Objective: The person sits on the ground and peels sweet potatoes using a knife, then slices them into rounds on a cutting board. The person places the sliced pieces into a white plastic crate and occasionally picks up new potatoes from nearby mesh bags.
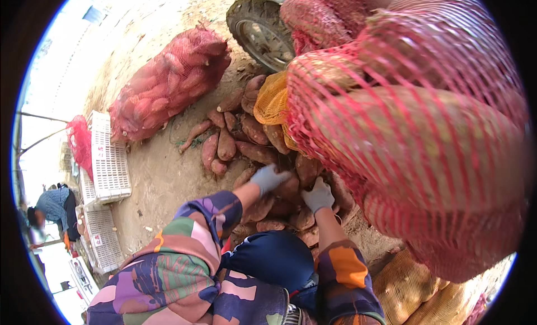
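Observation:
Sweet potatoes (259, 152) lie heaped on the dirt below me. My left hand (269, 179), in a grey glove, is over the middle of the heap, its fingertips blurred against the potatoes, so its grip is unclear. My right hand (318, 195), gloved alike, is at the heap's right side, fingers curled on a sweet potato (307, 171), partly hidden. Large red mesh sacks of sweet potatoes (414, 135) loom close at the upper right, with a yellow mesh bag (269, 101) beside the heap.
A full red sack (168, 84) lies at upper left near white crates (109, 157). A tyred wheel (257, 34) stands behind the heap. A person (53, 207) bends at the far left. Tan mesh sacks (411, 280) lie at lower right.

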The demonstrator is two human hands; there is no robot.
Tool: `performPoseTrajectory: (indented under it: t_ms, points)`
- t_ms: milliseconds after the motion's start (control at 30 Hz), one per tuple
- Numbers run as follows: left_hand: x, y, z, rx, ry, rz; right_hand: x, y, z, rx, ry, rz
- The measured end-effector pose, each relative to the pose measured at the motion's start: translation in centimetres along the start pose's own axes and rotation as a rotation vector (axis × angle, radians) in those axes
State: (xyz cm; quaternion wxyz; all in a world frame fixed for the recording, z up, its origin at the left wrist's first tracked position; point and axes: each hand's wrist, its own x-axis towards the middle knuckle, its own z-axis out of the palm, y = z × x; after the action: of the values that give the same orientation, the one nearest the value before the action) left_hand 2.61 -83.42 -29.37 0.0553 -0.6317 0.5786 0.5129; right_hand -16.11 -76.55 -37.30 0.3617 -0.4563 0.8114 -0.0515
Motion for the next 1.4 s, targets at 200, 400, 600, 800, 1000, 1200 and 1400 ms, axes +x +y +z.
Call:
performPoseTrajectory:
  t_ms: [200, 400, 600, 800, 1000, 1200, 1400]
  points:
    - [-3.5, 0.0, 9.5, 0.065, -0.397, 0.190, -8.7, 12.0, -0.1, -0.233, -0.292, -0.040]
    - [1.0, -0.7, 13.0, 0.087, -0.036, 0.214, -16.3, 23.3, 0.2, -0.524, -0.952, -0.078]
    - [8.9, 3.3, 11.5, -0.010, 0.594, -0.138, -6.9, 21.7, -3.2, -0.152, -0.061, 0.160]
    - [8.7, 0.0, 10.6, 0.176, 0.345, 0.019, -1.8, 20.2, -0.2, -0.050, -0.033, 0.237]
    - [5.3, -2.1, 10.0, 0.320, 0.011, 0.374, -3.0, 20.8, 0.2, 0.010, -0.064, 0.211]
    - [8.2, 6.1, 5.4, 0.206, 0.335, 0.562, -5.8, 20.6, -2.9, 0.083, -0.064, 0.078]
    - [16.1, 11.0, 1.1, -0.017, 0.470, 0.346, -7.0, 13.9, -7.2, -0.037, -0.067, -0.021]
